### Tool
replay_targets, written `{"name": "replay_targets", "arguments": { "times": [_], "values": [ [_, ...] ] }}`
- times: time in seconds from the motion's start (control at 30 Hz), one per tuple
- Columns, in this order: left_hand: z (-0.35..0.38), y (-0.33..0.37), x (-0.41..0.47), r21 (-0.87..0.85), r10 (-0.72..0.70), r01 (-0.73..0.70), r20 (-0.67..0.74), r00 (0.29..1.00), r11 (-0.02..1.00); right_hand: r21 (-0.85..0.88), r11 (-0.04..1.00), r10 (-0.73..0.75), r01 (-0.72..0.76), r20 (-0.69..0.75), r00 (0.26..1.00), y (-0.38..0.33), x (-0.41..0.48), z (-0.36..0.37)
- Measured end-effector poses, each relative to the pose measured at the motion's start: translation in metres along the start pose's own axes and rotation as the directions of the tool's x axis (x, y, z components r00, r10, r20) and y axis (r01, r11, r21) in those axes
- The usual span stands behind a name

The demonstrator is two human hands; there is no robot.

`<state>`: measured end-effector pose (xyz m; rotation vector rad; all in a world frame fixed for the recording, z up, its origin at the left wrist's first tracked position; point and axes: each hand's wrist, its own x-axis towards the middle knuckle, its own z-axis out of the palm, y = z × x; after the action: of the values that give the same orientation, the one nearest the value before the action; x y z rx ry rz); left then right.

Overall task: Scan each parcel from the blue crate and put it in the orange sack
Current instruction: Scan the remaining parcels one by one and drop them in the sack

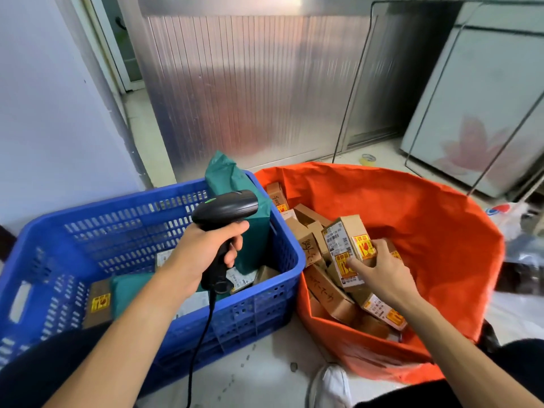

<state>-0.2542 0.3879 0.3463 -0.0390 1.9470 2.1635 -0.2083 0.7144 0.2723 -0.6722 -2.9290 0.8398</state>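
While I am watching through the head camera, the left hand is squeezing the black scanner tight by its handle, holding it up over the blue crate. The right hand is reaching into the orange sack and gripping a small brown parcel just above the heap of boxes. Green bags and more boxes are lying in the crate. A white shoe is poking out below the sack.

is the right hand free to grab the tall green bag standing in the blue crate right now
Probably not yet: the right hand grips a cardboard box over the orange sack. Once that is dropped, the green bag looks reachable, its top standing clear above the blue crate rim.
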Motion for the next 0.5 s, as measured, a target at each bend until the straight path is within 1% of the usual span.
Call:
{"name": "replay_targets", "arguments": {
  "times": [0.2, 0.3, 0.4, 0.5],
  "values": [
    [0.007, -0.007, 0.007, 0.020, 0.004, -0.005, 0.032, 0.999, 1.000, -0.177, 0.972, -0.142, 0.157, 0.098, 0.985, 0.011, -0.006, 0.004],
    [0.008, -0.011, 0.009, 0.016, -0.013, 0.012, 0.031, 0.999, 1.000, -0.241, 0.949, -0.178, 0.206, 0.134, 0.975, 0.008, -0.003, 0.011],
    [0.007, -0.012, 0.009, 0.018, -0.035, 0.034, 0.024, 0.999, 0.999, -0.251, 0.939, -0.201, 0.235, 0.153, 0.968, 0.003, 0.004, 0.018],
    [0.003, -0.013, 0.009, 0.026, -0.047, 0.046, 0.012, 0.999, 0.999, -0.227, 0.947, -0.196, 0.225, 0.144, 0.970, -0.004, 0.011, 0.027]
  ]
}}
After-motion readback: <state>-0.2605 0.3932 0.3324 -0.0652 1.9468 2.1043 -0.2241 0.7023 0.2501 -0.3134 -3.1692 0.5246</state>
